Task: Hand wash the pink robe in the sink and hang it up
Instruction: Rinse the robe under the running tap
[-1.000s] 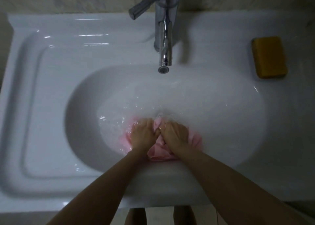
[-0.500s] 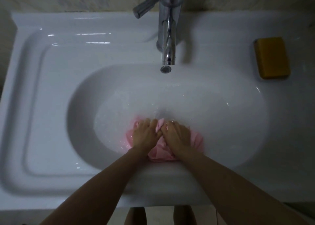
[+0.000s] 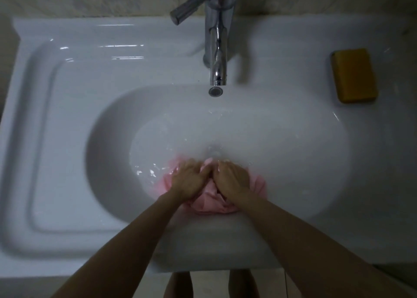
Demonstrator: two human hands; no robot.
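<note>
The pink robe (image 3: 208,201) lies bunched against the near wall of the white sink (image 3: 108,126), partly under water. My left hand (image 3: 188,180) presses on its left half with fingers curled into the cloth. My right hand (image 3: 232,180) grips the right half the same way, and the two hands almost touch at the thumbs. Most of the robe is hidden under my hands. Water in the basin ripples around the cloth.
A chrome faucet (image 3: 217,49) with a side lever (image 3: 187,10) stands at the back centre, its spout over the basin. A yellow bar of soap (image 3: 353,75) rests on the right rim. A flat recessed ledge (image 3: 74,121) lies to the left.
My hands stay on the robe and shift slightly, kneading it in place; the water ripples differently. The camera has drifted a little.
</note>
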